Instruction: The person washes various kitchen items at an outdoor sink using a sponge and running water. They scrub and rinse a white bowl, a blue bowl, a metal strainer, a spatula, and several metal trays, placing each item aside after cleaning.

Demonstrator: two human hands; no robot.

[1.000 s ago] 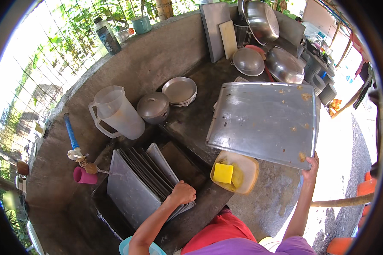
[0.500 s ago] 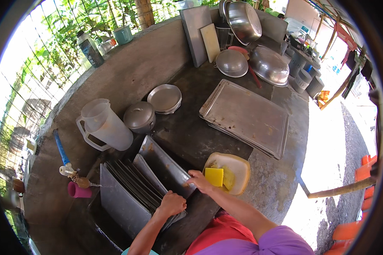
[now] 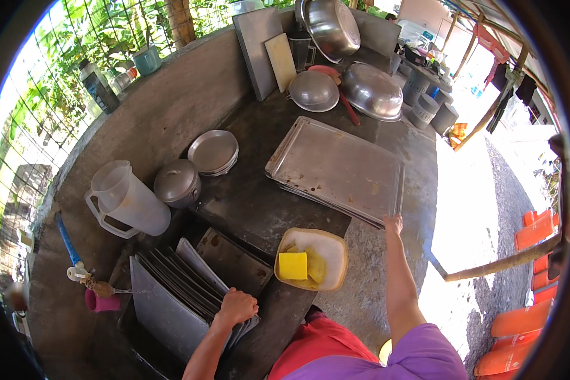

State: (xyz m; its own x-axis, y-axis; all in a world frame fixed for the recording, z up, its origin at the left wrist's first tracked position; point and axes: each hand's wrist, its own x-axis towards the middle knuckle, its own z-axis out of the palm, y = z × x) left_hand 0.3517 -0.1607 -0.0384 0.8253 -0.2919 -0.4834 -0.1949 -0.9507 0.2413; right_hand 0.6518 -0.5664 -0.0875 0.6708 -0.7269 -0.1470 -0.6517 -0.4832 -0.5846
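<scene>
My left hand (image 3: 237, 307) is closed over the near edge of several metal baking trays (image 3: 177, 285) that stand upright, side by side, in the sink (image 3: 136, 329). Beside them, another tray (image 3: 234, 259) lies low and tilted in the sink. My right arm reaches out to a stack of flat baking trays (image 3: 339, 168) on the counter. The right hand (image 3: 393, 223) grips the near right corner of that stack; its fingertips are partly hidden. Between my arms, a shallow cream container (image 3: 328, 244) holds a yellow sponge (image 3: 292, 266).
A running tap (image 3: 77, 273) and a pink cup (image 3: 101, 301) are at the left. A plastic pitcher (image 3: 130, 199), a lidded pot (image 3: 177, 182) and round pans (image 3: 213, 152) line the wall. Metal basins (image 3: 373, 92) and boards (image 3: 259, 50) stand at the back.
My right hand has let go of the tray in the sink and moved right to the stack's corner. That tray has dropped lower. My left hand stays on the upright trays.
</scene>
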